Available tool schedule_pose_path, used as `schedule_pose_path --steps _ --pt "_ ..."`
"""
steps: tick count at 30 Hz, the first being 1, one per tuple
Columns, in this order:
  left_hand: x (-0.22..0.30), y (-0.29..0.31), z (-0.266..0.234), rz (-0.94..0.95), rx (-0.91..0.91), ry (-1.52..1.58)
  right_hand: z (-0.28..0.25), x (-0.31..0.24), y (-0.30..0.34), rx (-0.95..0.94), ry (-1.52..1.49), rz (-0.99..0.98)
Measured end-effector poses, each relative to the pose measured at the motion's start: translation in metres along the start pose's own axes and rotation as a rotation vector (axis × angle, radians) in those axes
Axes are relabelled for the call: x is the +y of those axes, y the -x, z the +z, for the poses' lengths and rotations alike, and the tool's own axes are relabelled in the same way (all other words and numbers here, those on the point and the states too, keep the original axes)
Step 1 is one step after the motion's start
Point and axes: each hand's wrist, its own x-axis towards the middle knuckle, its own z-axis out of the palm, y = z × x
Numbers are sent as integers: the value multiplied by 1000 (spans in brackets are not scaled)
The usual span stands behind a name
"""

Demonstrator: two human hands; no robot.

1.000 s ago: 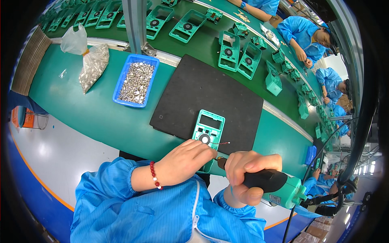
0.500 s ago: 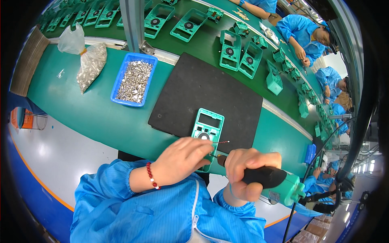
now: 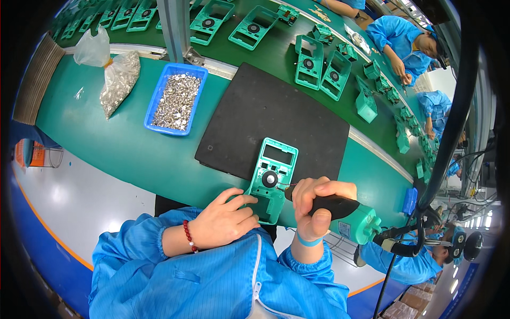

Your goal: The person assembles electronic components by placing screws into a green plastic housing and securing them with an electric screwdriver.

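A green plastic housing [image 3: 272, 199] lies face-down or open-side up, I cannot tell which, over the near edge of the black mat. It has a rectangular window at its far end and a round black speaker [image 3: 269, 179] in the middle. My left hand [image 3: 226, 218] grips the housing's lower left edge with curled fingers. In my right hand [image 3: 319, 204] is an electric screwdriver [image 3: 357, 223] with a black grip and green body, held almost level. Its tip points at the housing just right of the speaker, where a thin wire shows; whether it touches a screw is too small to see.
The black mat [image 3: 265, 117] lies on the green bench. A blue tray of small metal screws [image 3: 178, 101] and a tied plastic bag of parts [image 3: 119, 80] stand left. Behind, a conveyor [image 3: 223, 50] carries several green housings. Co-workers [image 3: 401, 42] sit on the right.
My left hand has drawn back from over the speaker to the housing's lower left edge. The screwdriver has moved up and left, its tip now beside the speaker.
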Motion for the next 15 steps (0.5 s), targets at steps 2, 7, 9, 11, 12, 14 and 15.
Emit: schedule_pose_path --steps 2,7,9,11,12,14,15 --pt "0 1 1 -5 5 6 2 3 2 5 14 17" --pt "-1 0 2 -6 -19 15 -12 14 8 -23 188 -42" --pt "-2 -1 2 -8 -13 26 -6 15 4 20 62 -33" --pt "-4 -2 5 -9 -7 39 -7 19 0 -4 24 -31" --pt "-5 -2 6 -8 -5 31 -8 20 -1 -21 12 -28" --pt "-7 -2 9 -9 -4 24 -10 23 -3 -37 0 -22" --pt "-9 -2 12 -16 2 55 -10 25 -3 -62 -35 -21"
